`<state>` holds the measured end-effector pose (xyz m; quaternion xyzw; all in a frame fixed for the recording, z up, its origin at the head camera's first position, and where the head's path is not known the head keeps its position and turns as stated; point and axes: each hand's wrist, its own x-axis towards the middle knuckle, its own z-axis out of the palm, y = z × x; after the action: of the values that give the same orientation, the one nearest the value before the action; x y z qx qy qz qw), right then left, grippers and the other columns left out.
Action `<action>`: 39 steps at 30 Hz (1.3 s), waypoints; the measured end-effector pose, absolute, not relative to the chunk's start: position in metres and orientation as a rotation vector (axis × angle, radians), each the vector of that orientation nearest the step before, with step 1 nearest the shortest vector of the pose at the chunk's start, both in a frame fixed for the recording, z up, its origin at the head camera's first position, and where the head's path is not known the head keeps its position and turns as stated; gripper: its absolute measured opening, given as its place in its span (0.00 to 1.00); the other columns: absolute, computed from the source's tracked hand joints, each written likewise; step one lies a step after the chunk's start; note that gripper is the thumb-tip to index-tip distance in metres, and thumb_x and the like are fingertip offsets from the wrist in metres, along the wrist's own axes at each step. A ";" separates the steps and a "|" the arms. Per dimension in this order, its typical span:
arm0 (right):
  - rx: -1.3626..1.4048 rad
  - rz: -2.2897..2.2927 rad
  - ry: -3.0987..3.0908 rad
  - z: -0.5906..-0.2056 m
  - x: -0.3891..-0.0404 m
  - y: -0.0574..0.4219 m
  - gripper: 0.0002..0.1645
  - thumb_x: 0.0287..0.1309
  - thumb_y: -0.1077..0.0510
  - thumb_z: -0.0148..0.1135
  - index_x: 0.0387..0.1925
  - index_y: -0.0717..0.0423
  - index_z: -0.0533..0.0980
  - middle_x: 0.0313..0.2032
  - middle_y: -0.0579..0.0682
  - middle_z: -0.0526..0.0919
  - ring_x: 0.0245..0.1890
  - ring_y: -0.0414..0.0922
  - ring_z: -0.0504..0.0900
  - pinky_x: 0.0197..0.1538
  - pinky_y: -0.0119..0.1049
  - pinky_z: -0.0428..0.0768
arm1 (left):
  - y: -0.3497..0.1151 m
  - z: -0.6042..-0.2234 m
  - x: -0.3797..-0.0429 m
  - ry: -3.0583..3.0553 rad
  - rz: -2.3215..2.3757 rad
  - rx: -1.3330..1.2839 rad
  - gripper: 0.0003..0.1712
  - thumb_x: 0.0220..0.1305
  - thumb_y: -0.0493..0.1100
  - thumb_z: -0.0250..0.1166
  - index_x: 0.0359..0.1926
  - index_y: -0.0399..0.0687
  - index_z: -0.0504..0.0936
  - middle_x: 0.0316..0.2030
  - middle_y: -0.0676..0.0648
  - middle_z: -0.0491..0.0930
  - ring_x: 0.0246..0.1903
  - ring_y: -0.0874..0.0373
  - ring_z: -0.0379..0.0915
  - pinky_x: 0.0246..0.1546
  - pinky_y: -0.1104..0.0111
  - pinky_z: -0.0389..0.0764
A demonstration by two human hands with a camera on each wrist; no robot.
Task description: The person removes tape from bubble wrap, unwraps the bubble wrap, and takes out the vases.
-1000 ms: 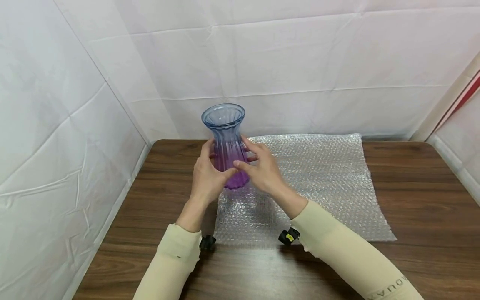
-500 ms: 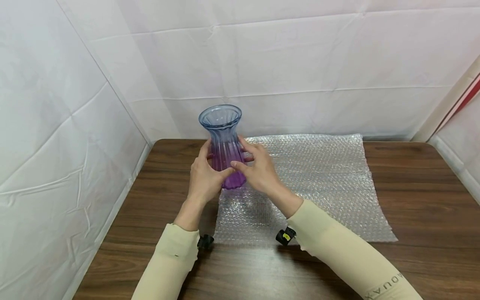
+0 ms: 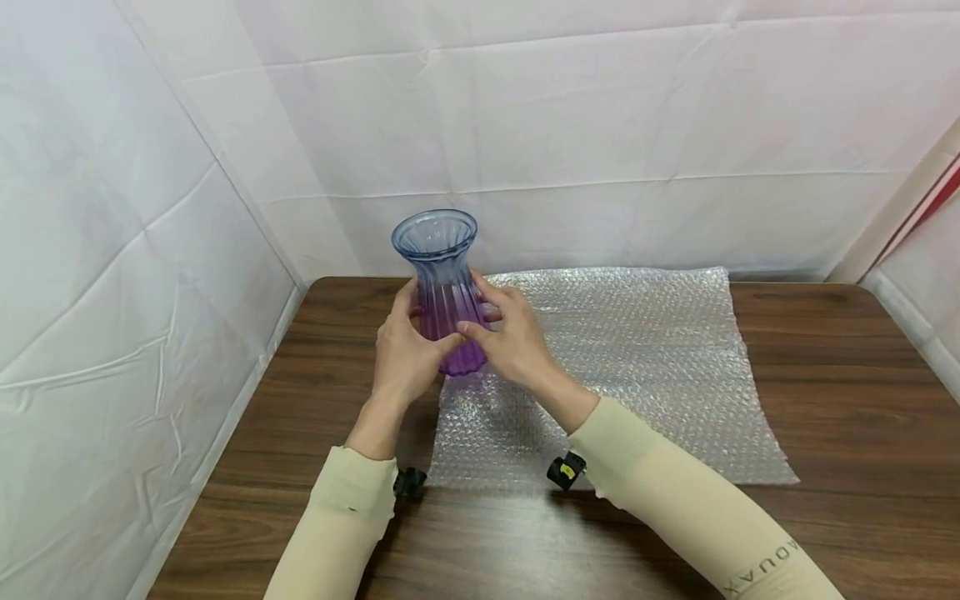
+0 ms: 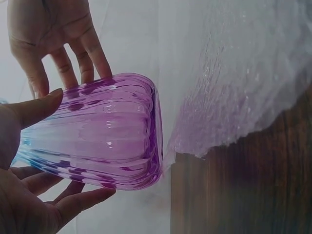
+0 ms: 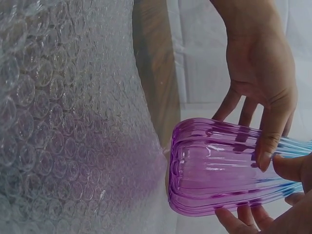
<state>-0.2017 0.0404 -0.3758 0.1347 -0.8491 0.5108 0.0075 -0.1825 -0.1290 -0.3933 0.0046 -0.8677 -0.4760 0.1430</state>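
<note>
A ribbed glass vase (image 3: 448, 304), blue at its flared mouth and purple toward the base, is held upright between both hands. My left hand (image 3: 405, 346) grips its left side, thumb across the front and fingers around the back. On the opposite side my right hand (image 3: 513, 333) grips it the same way, and the thumbs nearly meet. In the left wrist view the vase's purple base (image 4: 117, 131) shows close over the bubble wrap (image 4: 224, 112). The right wrist view shows the fingertips on both sides of the purple glass (image 5: 209, 165).
The sheet of bubble wrap (image 3: 637, 367) lies flat on the dark wooden table (image 3: 840, 400), right of and below the vase. White cloth walls (image 3: 562, 125) stand behind the table and at its left. Small black wrist cameras (image 3: 566, 471) sit at the cuffs.
Both hands have carried the vase a little to the left, keeping their grip. The bubble wrap lies as before.
</note>
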 end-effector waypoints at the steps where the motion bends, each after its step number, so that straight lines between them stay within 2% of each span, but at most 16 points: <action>1: 0.421 1.597 -2.654 -0.376 -0.202 0.040 0.48 0.65 0.58 0.71 0.80 0.35 0.58 0.63 0.59 0.72 0.57 0.58 0.83 0.51 0.44 0.88 | -0.129 -0.393 -0.183 -2.503 -1.371 0.013 0.59 0.52 0.51 0.82 0.79 0.52 0.59 0.62 0.38 0.79 0.59 0.43 0.77 0.58 0.48 0.81; 17: 0.429 1.549 -2.664 -0.374 -0.204 0.033 0.48 0.65 0.55 0.71 0.80 0.33 0.59 0.64 0.58 0.74 0.58 0.57 0.84 0.53 0.46 0.87 | -0.135 -0.392 -0.184 -2.463 -1.383 0.030 0.57 0.51 0.52 0.83 0.78 0.53 0.62 0.64 0.40 0.79 0.61 0.45 0.77 0.58 0.48 0.80; 39: 0.481 1.560 -2.626 -0.377 -0.209 0.021 0.45 0.66 0.57 0.70 0.79 0.38 0.60 0.62 0.60 0.74 0.57 0.58 0.84 0.52 0.44 0.88 | -0.144 -0.389 -0.187 -2.426 -1.374 0.065 0.57 0.49 0.50 0.84 0.77 0.49 0.64 0.66 0.39 0.78 0.64 0.43 0.76 0.65 0.48 0.75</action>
<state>-0.2089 0.0212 -0.3770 0.1556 -0.8490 0.5044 0.0248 -0.1871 -0.1445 -0.3893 0.0229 -0.8565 -0.4849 0.1754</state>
